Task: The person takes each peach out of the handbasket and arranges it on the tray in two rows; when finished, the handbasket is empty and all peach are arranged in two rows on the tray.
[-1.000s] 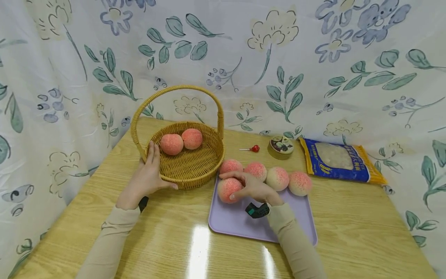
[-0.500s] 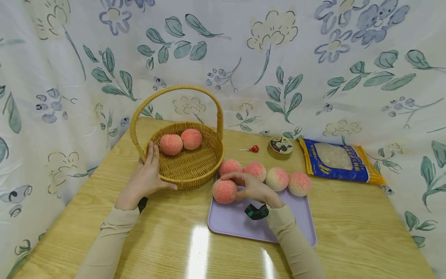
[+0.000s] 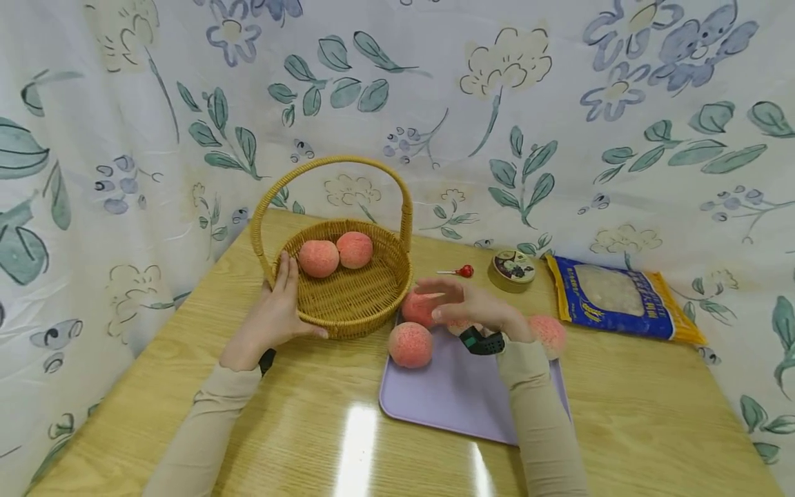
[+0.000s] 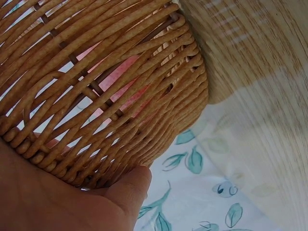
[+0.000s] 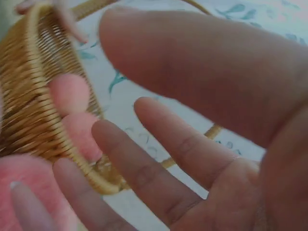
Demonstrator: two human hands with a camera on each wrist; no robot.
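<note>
My left hand point(image 3: 273, 314) rests against the near left side of a round wicker basket point(image 3: 348, 322) with a tall handle, fingers straight along the rim and thumb at the front. In the left wrist view the thumb point(image 4: 127, 187) touches the weave. Inside the basket lie two pink peaches point(image 3: 337, 255). My right hand point(image 3: 475, 304) is spread above the lilac tray point(image 3: 459, 407), holding nothing. One peach point(image 3: 410, 344) sits at the tray's left edge; another peach point(image 3: 419, 308) is just behind it. The hand partly hides further peaches along the tray's back edge.
Behind the tray are a red lollipop point(image 3: 459, 271) and a round tin point(image 3: 511, 270). A blue and yellow packet point(image 3: 624, 298) lies at the right. A floral curtain point(image 3: 397, 103) hangs along the table's point(image 3: 298, 428) back.
My right hand has shifted the front peach slightly left, let go of it and risen away to the right over the back row. My left hand stays at the basket. The view has turned slightly.
</note>
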